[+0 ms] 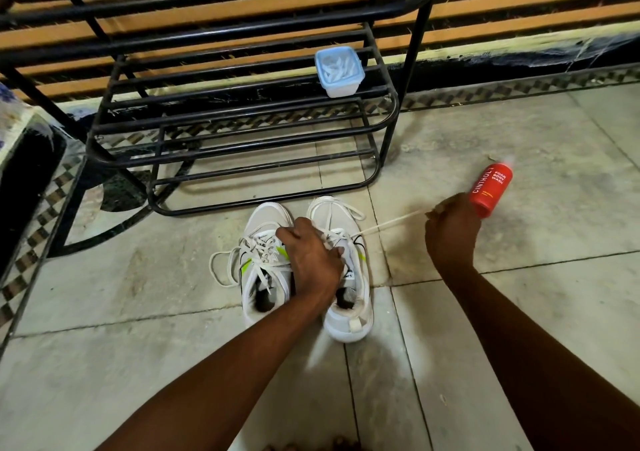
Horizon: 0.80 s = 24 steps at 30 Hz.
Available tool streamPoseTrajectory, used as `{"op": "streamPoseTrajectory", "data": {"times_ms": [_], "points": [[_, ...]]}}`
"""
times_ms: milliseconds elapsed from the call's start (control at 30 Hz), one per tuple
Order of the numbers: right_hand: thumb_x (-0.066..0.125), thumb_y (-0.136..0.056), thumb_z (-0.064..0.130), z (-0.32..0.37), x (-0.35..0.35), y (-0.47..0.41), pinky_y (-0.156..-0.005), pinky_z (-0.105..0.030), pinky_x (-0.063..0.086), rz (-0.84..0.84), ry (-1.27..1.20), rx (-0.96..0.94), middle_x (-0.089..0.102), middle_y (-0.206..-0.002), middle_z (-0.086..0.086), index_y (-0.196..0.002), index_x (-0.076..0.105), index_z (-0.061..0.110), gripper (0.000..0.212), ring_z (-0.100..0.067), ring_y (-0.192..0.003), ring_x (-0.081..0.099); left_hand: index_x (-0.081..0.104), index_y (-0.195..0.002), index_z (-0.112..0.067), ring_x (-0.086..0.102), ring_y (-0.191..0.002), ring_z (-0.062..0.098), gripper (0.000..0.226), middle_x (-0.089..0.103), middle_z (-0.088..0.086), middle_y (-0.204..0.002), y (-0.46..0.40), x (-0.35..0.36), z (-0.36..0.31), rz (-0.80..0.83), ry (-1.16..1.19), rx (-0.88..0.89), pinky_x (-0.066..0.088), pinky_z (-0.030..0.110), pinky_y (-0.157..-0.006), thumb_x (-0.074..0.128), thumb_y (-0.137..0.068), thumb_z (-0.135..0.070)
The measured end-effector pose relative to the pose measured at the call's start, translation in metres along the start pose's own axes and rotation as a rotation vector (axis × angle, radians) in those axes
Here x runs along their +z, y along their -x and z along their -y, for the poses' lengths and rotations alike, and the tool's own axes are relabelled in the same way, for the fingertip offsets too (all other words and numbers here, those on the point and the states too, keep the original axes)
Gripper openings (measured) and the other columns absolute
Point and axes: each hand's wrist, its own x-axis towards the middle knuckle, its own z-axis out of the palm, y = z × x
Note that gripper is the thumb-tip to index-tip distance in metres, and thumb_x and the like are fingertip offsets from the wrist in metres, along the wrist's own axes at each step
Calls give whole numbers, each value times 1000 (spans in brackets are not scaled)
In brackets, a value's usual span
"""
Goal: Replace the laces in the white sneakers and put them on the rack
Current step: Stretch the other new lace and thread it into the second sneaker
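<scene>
The left hand (308, 256) reached in from the near left, forearm running diagonally up toward the middle of the floor, and lay palm-down across the gap between the two white sneakers. Its fingers curled over the laced front of the right sneaker (346, 277), gripping it there, while the back of the hand covered the inner edge of the left sneaker (265, 267). The right hand (450, 232) came in from the near right, wrist bent, fingers closed in a tight pinch on the end of a white lace (391, 224). That lace ran taut and almost straight, rising slightly from the eyelets of the right sneaker out to the right, into the pinching fingers.

Both sneakers stood upright on the tiled floor (138, 295), side by side and touching or nearly so, their long axes running near to far with toes pointing far, toward the rack (242, 118), and heel openings facing the viewer. They sat just in front of the black metal rack's lowest tier. The left sneaker's own lace lay loose, a loop spilling onto the floor at its left.

A red bottle (490, 191) lay tilted on the floor just beyond the right hand, its cap end pointing far. On a middle tier of the rack, toward the right, sat a small clear container with a blue rim (339, 71), holding pale items too small to make out
</scene>
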Motion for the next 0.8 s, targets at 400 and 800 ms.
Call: {"op": "streamPoseTrajectory", "data": {"times_ms": [400,800], "points": [[40,-83,-5,36,7,-15,-52,-28,35,200,-409,-98,50,-68,-3,-86,47,17,24,-18,-55,45,55,-108,-6,53,-103,28,41,44,12,-122,-3,7,11,48,-70,32,44,28,-91,84,-79,-11],[64,-85,2,46,13,3,-72,-39,41,139,14,-503,56,-83,2,-78,70,14,15,-23,-90,53,59,-109,-11,53,-103,22,39,42,7,-127,-1,5,10,44,-82,69,47,20,-90,80,-77,-2]]}}
